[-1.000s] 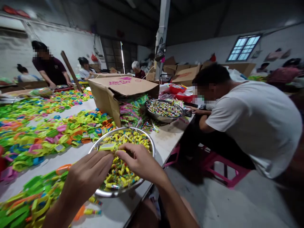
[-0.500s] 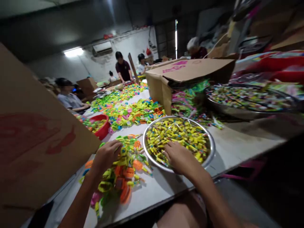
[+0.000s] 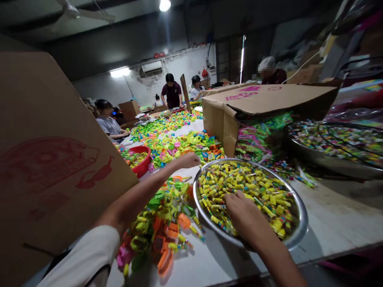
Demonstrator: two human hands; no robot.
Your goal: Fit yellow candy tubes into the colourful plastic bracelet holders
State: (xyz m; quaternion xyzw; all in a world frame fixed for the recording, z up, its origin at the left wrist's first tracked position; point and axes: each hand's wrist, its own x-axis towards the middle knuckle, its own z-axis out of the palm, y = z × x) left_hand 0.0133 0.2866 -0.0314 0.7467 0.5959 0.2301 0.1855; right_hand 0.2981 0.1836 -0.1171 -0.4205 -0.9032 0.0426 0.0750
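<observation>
Since the earlier frame, my left hand point(image 3: 189, 160) has swung forward from the near pile point(image 3: 172, 230) to the edge of the far pile of plastic cases point(image 3: 181, 146), while my right hand point(image 3: 241, 209) has stayed in the metal bowl point(image 3: 304, 221). The yellow tubes point(image 3: 239, 178) lie in that bowl, under and around my right fingers, so the right hand is clearly the nearer; they point every way, though one tube point(image 3: 263, 207) just right of the knuckles slants from upper left to lower right. My left fingers face away from my view, so I cannot tell whether they are spread or pinching; the right fingertips are buried among the tubes, and I cannot tell there either. The tubes look slim and wrapped in something clear; the cases are glossy, rounded plastic; the bowl is round, polished metal, and the table point(image 3: 327, 223) smooth and pale
</observation>
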